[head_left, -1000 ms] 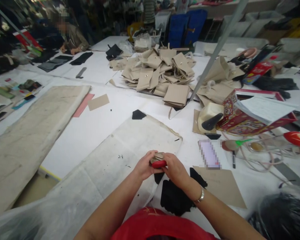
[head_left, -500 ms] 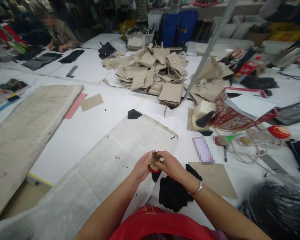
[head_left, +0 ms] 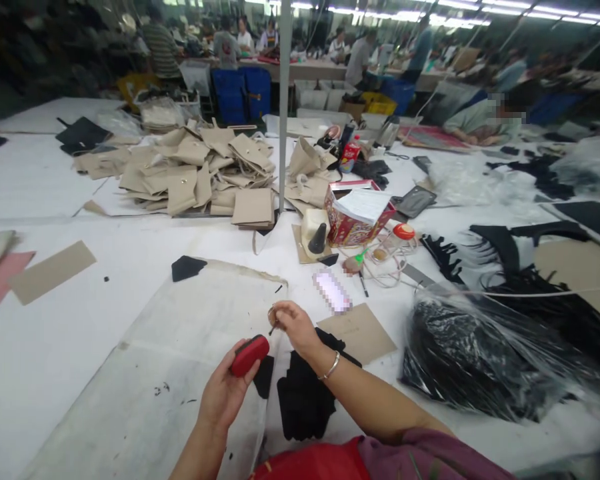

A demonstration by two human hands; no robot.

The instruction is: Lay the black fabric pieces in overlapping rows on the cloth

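My left hand (head_left: 220, 393) is closed around a red rounded object with a dark rim (head_left: 251, 355), tilted over the pale sheet (head_left: 140, 340). To its upper right, my right hand (head_left: 296, 328) pinches a small brownish round piece with a short dark stem (head_left: 272, 319); its exact kind is unclear. The two held things are apart. Beneath my right forearm lies a stack of black cut pieces (head_left: 305, 397). One more black piece (head_left: 264, 377) rests beside my left fingers, partly covered by them.
Beige pouches (head_left: 183, 183) are heaped beyond the sheet, near a grey pole (head_left: 284, 107). A red box (head_left: 353, 223) with papers, a phone (head_left: 333, 291) and a red-topped jar (head_left: 403, 232) stand or lie ahead. A plastic bag of black material (head_left: 460, 360) is at right.
My hands were together at the round object and have separated: the left lower with the red object, the right up and away with the small stemmed piece. The view has swung right.
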